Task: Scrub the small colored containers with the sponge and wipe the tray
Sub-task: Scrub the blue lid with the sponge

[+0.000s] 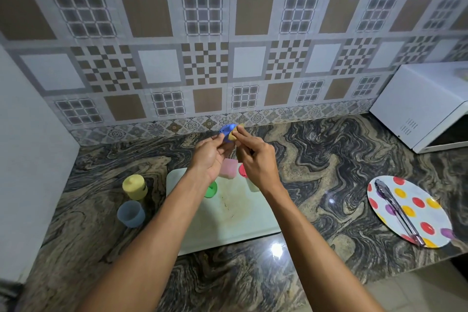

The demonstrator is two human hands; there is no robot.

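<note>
Above tray (228, 223), arms outstretched | left grip (210, 157) pinches blue container (226, 132) | right grip (255, 159) pinches sponge (232, 135)

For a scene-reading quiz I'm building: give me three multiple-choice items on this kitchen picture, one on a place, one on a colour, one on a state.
1. Where do the tongs lie? A on the tray; B on the dotted plate; C on the microwave.
2. What colour is the container in the left hand? A blue; B yellow; C green.
3. What is the right hand doing? A pinching the sponge; B lying flat on the counter; C gripping the tongs.
Key: B, they lie across the plate; A, blue shows above the hand; A, it pinches the tan sponge against the container.
</note>
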